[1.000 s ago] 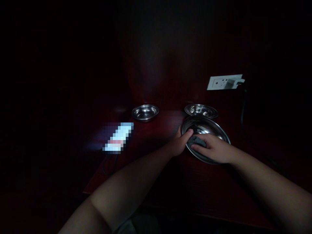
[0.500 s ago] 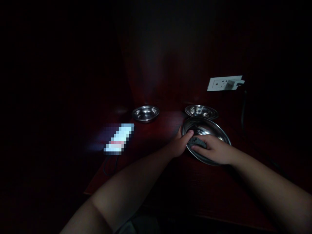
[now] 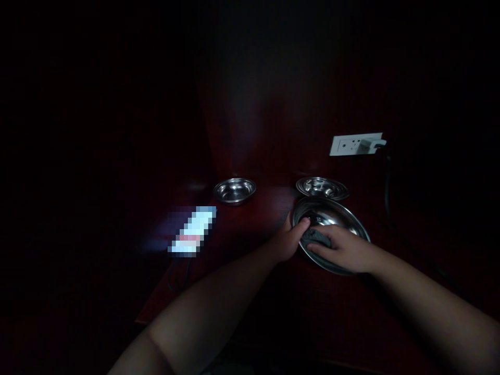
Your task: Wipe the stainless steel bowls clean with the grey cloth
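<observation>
We look over a dark red tabletop (image 3: pixel 260 226), most of it in deep shadow. The largest thing on or above it is a tilted stainless-steel bowl (image 3: pixel 338 212), held near the right side; our left hand (image 3: pixel 289 242) grasps its rim, thumb over the inner side. Wiping this bowl seems under way and unfinished, since the cloth lies against its inside wall.

Behind it sits a wide-rimmed steel dish (image 3: pixel 322 188); we cannot tell whether the two touch. A smaller steel bowl (image 3: pixel 235 191) stands well apart to the left. Both are out of our hands, and nothing shows whether either has been wiped, so we cannot say how many are left.

Nearer us on the left lies a lit, pixelated device (image 3: pixel 193 232). Smallest is the dark grey cloth (image 3: pixel 314 237), bunched in the grasp of our right hand (image 3: pixel 346 250).
</observation>
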Demonstrator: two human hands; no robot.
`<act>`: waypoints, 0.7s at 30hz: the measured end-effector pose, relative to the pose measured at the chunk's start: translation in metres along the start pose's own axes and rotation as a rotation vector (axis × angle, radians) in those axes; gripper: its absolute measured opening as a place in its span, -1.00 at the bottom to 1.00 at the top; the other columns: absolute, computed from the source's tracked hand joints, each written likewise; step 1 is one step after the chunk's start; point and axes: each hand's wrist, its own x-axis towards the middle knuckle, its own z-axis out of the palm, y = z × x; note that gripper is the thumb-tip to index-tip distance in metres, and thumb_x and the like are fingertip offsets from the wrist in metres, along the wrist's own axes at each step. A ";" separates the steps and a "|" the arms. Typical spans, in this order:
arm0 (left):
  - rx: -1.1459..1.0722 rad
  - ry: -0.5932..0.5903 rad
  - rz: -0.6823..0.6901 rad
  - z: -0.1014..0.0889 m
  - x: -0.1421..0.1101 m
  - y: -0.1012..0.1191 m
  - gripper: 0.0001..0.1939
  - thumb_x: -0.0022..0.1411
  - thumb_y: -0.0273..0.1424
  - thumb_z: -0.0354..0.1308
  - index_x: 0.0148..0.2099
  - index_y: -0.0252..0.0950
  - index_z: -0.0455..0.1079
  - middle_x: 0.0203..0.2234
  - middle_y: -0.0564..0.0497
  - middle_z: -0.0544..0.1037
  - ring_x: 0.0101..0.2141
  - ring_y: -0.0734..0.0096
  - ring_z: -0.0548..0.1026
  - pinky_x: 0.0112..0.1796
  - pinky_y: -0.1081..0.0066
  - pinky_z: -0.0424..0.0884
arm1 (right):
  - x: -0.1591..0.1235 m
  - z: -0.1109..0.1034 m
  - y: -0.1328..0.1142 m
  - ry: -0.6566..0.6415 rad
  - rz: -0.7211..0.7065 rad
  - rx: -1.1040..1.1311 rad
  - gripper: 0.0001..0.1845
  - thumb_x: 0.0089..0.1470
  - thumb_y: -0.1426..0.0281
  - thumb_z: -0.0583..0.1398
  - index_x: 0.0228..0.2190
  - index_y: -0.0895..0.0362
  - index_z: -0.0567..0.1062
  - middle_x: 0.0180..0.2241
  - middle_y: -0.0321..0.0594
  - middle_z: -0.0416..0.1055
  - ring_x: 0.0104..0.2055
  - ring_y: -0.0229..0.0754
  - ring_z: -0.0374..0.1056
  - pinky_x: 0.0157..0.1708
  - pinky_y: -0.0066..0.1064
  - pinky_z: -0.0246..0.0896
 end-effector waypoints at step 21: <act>0.017 -0.001 0.002 0.001 -0.001 0.006 -0.53 0.19 -0.25 0.00 0.12 -0.32 0.16 0.01 -0.14 0.37 0.04 0.26 0.30 0.12 0.22 0.08 | 0.001 -0.002 0.000 -0.016 0.027 -0.014 -0.72 0.07 0.22 0.08 -0.35 0.17 0.46 -0.43 -0.21 0.44 -0.40 -0.20 0.32 -0.36 -0.33 0.21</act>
